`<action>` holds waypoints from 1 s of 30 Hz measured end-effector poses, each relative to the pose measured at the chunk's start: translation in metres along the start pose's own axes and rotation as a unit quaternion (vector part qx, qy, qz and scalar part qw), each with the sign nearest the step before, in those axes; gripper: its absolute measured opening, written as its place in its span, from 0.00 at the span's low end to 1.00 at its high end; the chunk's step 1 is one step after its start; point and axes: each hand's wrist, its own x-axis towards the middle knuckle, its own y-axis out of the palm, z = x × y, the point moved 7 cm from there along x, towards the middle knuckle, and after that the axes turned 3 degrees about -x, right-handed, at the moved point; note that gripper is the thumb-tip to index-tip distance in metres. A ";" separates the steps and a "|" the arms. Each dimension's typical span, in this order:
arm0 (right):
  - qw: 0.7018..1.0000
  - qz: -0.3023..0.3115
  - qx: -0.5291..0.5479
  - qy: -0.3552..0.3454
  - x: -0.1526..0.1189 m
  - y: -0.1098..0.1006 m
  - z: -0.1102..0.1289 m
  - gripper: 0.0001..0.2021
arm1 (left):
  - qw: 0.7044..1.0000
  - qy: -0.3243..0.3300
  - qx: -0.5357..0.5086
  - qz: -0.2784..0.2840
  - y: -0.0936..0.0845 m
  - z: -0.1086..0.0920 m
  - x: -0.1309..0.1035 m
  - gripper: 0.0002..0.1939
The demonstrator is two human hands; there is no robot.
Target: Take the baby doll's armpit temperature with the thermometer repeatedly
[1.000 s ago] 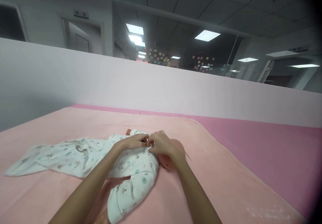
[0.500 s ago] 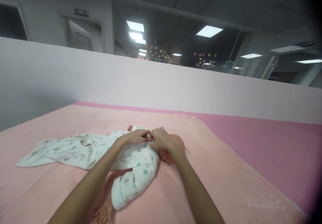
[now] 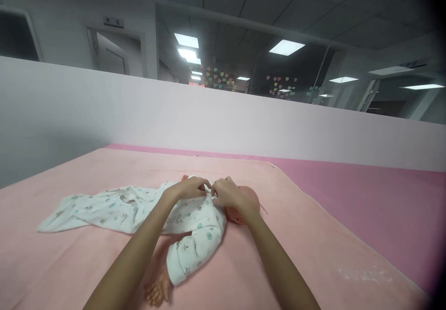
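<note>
A baby doll (image 3: 249, 197) lies on its back with its head to the right, wearing a white patterned garment (image 3: 195, 214). My left hand (image 3: 192, 188) rests over the chest, its fingers curled in at the garment's neck. Close beside it, my right hand (image 3: 225, 192) pinches the garment near the collar, partly covering the doll's face. The doll's near hand (image 3: 158, 291) sticks out of the sleeve. What exactly lies between my fingertips is too small to make out.
A peach sheet (image 3: 313, 245) lies under the doll on a pink surface (image 3: 365, 194). Behind it runs a low white wall (image 3: 209, 119), with a glass window bearing heart stickers above.
The doll and garment have shifted slightly right in the view, and my right hand slightly right too. My hands remain together at the collar.
</note>
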 end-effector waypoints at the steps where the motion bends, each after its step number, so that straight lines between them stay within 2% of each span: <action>1: 1.000 0.001 0.003 0.004 0.000 0.001 0.000 0.05 | 1.000 0.009 -0.012 0.009 -0.001 0.001 -0.001 0.16; 6: 1.000 0.013 0.013 0.023 0.002 0.008 -0.003 0.04 | 1.000 0.013 -0.019 0.019 -0.003 0.004 -0.004 0.19; 11: 1.000 -0.001 0.014 0.018 0.003 0.012 -0.004 0.04 | 0.999 0.004 -0.014 0.029 -0.002 0.007 -0.004 0.19; 18: 0.998 0.039 0.020 0.052 0.001 0.010 -0.005 0.04 | 0.999 0.009 -0.012 0.032 0.001 0.011 0.001 0.19; 23: 0.998 0.020 0.039 0.041 0.000 0.008 -0.009 0.05 | 1.000 0.012 0.000 0.028 0.001 0.014 0.003 0.18; 30: 0.997 0.008 0.075 0.026 0.003 0.012 -0.016 0.05 | 0.999 0.023 -0.036 0.029 0.004 0.016 0.007 0.16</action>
